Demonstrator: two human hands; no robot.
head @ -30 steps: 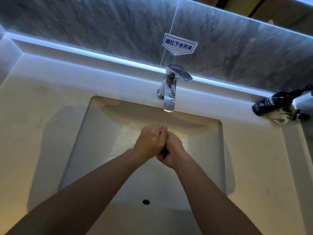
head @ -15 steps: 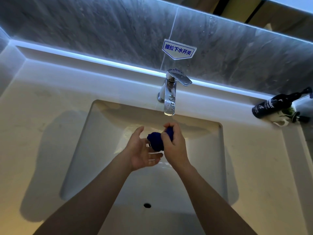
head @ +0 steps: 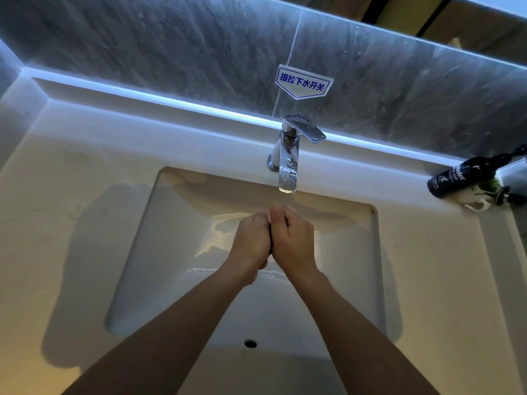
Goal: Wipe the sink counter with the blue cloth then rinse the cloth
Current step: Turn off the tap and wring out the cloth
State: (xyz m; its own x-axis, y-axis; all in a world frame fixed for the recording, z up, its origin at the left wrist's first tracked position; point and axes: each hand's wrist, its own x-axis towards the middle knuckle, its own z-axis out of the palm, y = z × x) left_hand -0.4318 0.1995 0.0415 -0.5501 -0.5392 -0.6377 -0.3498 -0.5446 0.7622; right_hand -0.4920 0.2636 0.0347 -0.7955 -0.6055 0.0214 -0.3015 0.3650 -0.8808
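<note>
Sign (head: 303,85): blue print, "提拉下水开关", on the grey marble wall.
Bottle (head: 456,179): dark, lying on the counter (head: 71,195) at right; lettering partly legible, "...uster".
Sink (head: 171,252): pale basin below a chrome tap (head: 288,163).
Left hand (head: 252,240): curled, pressed against the right hand (head: 293,240).
Blue cloth (head: 271,248): squeezed between both hands, only a dark sliver showing.

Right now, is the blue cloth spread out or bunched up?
Bunched up. The left hand and right hand are pressed together around it over the sink; only a dark sliver of cloth shows between them.
</note>
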